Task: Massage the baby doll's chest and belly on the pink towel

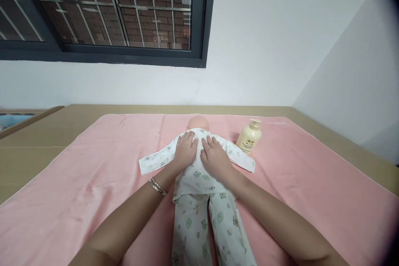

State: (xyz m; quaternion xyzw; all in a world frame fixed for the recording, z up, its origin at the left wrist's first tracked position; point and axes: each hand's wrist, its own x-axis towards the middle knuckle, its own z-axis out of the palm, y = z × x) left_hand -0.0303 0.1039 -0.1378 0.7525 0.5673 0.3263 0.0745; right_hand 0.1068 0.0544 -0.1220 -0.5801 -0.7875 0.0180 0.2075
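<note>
Pink towel (93, 183) carries the doll (199, 166) face-down at its centre; I see left hand (186, 149) and right hand (215, 156) pressed flat, fingers spread, gripping nothing, steadying its back beside the lotion bottle (248, 137).

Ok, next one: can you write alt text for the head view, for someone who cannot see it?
Both hands, left hand and right hand, rest flat on the chest of a baby doll dressed in printed pyjamas, lying on a pink towel. A cream pump bottle stands beside the doll's sleeve, below a barred window.
</note>
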